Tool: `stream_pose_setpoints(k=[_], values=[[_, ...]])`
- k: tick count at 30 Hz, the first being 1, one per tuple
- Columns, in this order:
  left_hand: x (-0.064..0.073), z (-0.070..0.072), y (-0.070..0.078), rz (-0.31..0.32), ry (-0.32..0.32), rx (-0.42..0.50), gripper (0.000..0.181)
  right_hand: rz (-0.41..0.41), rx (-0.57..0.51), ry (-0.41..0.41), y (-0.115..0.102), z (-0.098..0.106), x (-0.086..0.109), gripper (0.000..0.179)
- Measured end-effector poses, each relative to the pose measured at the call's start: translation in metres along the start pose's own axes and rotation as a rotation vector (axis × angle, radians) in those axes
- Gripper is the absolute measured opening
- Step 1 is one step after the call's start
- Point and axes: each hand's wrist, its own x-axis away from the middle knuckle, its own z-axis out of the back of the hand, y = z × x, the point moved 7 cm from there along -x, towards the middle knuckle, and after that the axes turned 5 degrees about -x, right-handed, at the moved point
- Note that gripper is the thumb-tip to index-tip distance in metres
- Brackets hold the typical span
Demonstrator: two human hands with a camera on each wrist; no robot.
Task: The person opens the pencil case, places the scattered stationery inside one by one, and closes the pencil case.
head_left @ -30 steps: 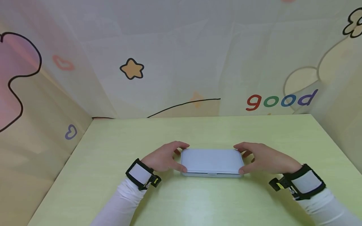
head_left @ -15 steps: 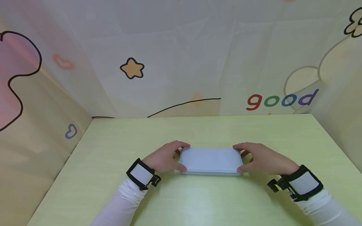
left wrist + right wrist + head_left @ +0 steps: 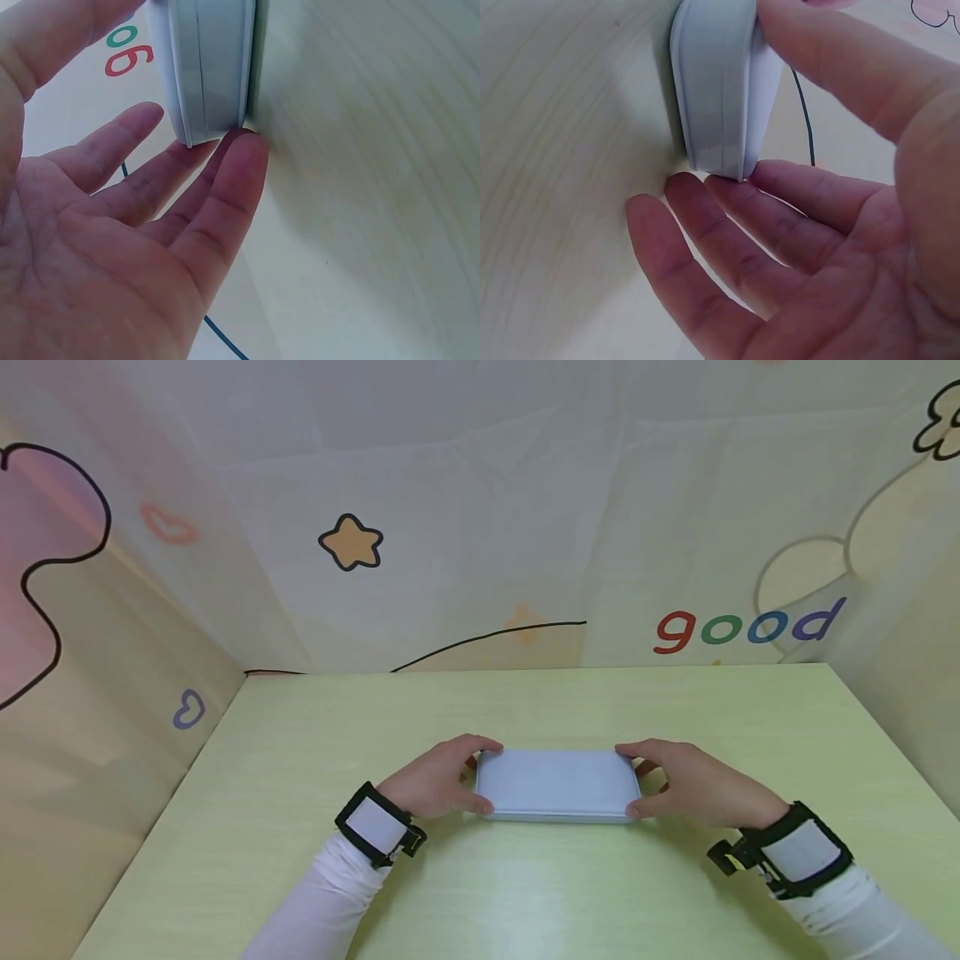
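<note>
A flat, pale blue-white lidded case (image 3: pixel 558 783) lies in the middle of the table in the head view, long side towards me. My left hand (image 3: pixel 438 777) grips its left end, with the thumb at the near corner and the fingers at the far one. At the other end my right hand (image 3: pixel 693 783) holds it the same way. A thin seam runs along the case's side (image 3: pixel 214 67) in the left wrist view, where fingertips touch the far edge. The right wrist view shows the right thumb on the case's edge (image 3: pixel 716 90) and fingers at its far side. What the case contains is hidden.
The pale wood-grain table (image 3: pixel 480 893) reaches back to a printed cloth backdrop (image 3: pixel 480 527) with a star and the word "good". Cloth walls also stand on the left and right. Each wrist wears a black strap (image 3: pixel 378 825) with a small camera.
A dark gap and a small latch showed along the case's front a second ago. The lid now sits down flush there. The case and right hand have shifted slightly left.
</note>
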Motion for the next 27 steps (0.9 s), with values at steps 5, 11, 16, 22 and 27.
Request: stream_pose_setpoints(k=[5, 11, 16, 22, 27], values=[[0.001, 0.0022, 0.0, 0.008, 0.004, -0.014, 0.078, 0.0, -0.006, 0.005, -0.0012, -0.0006, -0.0006, 0.087], [0.0012, 0.0046, -0.002, 0.01, 0.006, -0.019, 0.079, 0.015, -0.018, 0.009, -0.0033, -0.0022, -0.0018, 0.087], [0.0009, 0.0058, -0.0041, 0.009, 0.014, -0.026, 0.078, 0.025, -0.037, 0.016, -0.0051, -0.003, -0.0026, 0.085], [0.0004, 0.007, -0.0055, 0.012, 0.023, -0.026, 0.079, 0.034, -0.037, 0.022, -0.0054, -0.0049, -0.0034, 0.084], [0.0009, 0.0077, -0.0051, 0.016, 0.023, -0.02, 0.08, 0.042, -0.02, 0.032, -0.0038, -0.0053, -0.0035, 0.083]])
